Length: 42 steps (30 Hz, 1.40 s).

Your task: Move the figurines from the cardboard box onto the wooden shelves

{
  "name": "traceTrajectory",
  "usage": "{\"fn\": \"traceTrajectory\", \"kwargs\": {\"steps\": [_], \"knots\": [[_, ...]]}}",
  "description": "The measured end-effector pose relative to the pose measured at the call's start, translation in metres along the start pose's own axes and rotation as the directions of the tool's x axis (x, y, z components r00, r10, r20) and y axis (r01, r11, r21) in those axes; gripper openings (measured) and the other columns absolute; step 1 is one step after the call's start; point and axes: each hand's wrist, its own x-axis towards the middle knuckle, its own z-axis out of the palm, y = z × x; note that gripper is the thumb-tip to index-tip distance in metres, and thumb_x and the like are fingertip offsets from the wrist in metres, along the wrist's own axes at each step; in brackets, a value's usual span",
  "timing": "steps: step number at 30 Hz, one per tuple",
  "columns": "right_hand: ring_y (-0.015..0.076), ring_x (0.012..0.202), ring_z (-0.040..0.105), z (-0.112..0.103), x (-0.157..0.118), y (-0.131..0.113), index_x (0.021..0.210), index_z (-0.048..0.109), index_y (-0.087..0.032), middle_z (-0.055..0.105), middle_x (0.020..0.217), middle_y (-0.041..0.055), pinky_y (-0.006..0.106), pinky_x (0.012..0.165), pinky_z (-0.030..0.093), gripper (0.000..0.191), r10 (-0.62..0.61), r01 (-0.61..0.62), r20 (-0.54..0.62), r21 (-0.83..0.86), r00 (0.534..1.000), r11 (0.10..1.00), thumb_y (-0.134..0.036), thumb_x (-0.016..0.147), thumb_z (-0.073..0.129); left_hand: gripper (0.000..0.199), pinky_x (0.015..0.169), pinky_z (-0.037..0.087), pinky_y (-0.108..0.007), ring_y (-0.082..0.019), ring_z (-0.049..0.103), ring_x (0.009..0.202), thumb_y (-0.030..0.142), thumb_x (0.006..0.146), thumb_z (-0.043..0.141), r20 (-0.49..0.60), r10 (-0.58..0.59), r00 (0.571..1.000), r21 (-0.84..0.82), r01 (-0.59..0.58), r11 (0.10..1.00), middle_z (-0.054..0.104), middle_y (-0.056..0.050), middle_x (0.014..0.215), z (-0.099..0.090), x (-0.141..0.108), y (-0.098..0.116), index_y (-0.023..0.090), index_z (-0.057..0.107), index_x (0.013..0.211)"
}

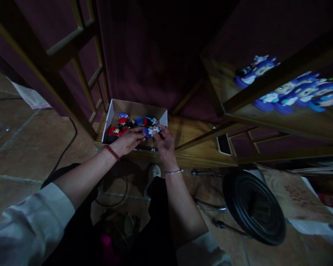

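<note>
A small purple and white figurine is held between my two hands, above the right part of an open cardboard box. My left hand, a red bracelet at its wrist, has its fingers at the figurine's left side. On the other side, my right hand grips it with thumb and fingers. Inside the box lie several small figurines, among them a red and black one at the left and a purple piece near the back corner.
Several purple-haired figurines stand on a wooden shelf at the upper right, behind a slanting bar. A phone lies on the lower ledge. Nearby on the tiled floor is a round black stool. Wooden lattice rises at the left.
</note>
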Motion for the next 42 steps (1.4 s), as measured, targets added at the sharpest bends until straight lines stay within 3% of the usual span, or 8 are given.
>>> {"fn": "traceTrajectory", "kwargs": {"steps": [9, 20, 27, 34, 42], "knots": [[0.0143, 0.085, 0.059, 0.001, 0.002, 0.002, 0.103, 0.052, -0.018, 0.063, 0.096, 0.0045, 0.029, 0.080, 0.047, 0.031, -0.021, 0.021, -0.002, 0.015, 1.000, 1.000, -0.029, 0.074, 0.054, 0.022, 0.062, 0.040, -0.020, -0.007, 0.055, 0.069, 0.001, 0.070, 0.057, 0.046, 0.017, 0.999, 0.020, -0.018, 1.000, 0.061, -0.001, 0.077, -0.004, 0.006, -0.002, 0.014, 0.063, 0.086], [0.0150, 0.087, 0.060, 0.001, 0.011, 0.004, 0.101, 0.053, -0.018, 0.064, 0.096, 0.0048, 0.030, 0.081, 0.047, 0.031, -0.011, 0.012, -0.011, 0.032, 1.000, 0.999, -0.030, 0.073, 0.055, 0.026, 0.068, 0.042, -0.020, -0.007, 0.055, 0.069, 0.003, 0.069, 0.057, -0.010, 0.009, 1.000, 0.005, -0.009, 1.000, 0.061, 0.001, 0.074, -0.004, 0.010, -0.001, 0.017, 0.064, 0.091], [0.0142, 0.088, 0.059, 0.005, 0.025, 0.010, 0.101, 0.054, -0.018, 0.062, 0.103, 0.0053, 0.028, 0.082, 0.047, 0.031, -0.026, 0.027, 0.021, -0.010, 0.999, 1.000, -0.030, 0.072, 0.054, 0.032, 0.074, 0.044, -0.021, -0.007, 0.056, 0.075, 0.002, 0.066, 0.060, 0.009, 0.033, 0.999, -0.012, -0.033, 0.999, 0.063, -0.001, 0.086, -0.009, 0.020, 0.001, 0.017, 0.063, 0.094], [0.0138, 0.087, 0.058, 0.004, 0.034, 0.015, 0.099, 0.054, -0.019, 0.060, 0.104, 0.0046, 0.027, 0.080, 0.047, 0.030, -0.039, 0.041, 0.082, -0.025, 0.996, 0.999, -0.029, 0.071, 0.055, 0.025, 0.073, 0.045, -0.021, -0.008, 0.057, 0.074, 0.001, 0.065, 0.061, -0.090, 0.032, 0.995, -0.002, -0.032, 0.999, 0.063, 0.000, 0.080, -0.006, 0.026, 0.000, 0.014, 0.064, 0.085], [0.0147, 0.082, 0.058, 0.006, 0.041, 0.018, 0.100, 0.054, -0.020, 0.061, 0.091, 0.0020, 0.031, 0.079, 0.046, 0.032, -0.033, 0.032, 0.106, 0.006, 0.994, 0.999, -0.031, 0.070, 0.056, 0.021, 0.068, 0.045, -0.022, -0.008, 0.057, 0.069, 0.003, 0.064, 0.063, -0.086, 0.071, 0.994, -0.013, -0.073, 0.997, 0.063, -0.001, 0.078, -0.008, 0.027, 0.003, 0.013, 0.064, 0.083]]}}
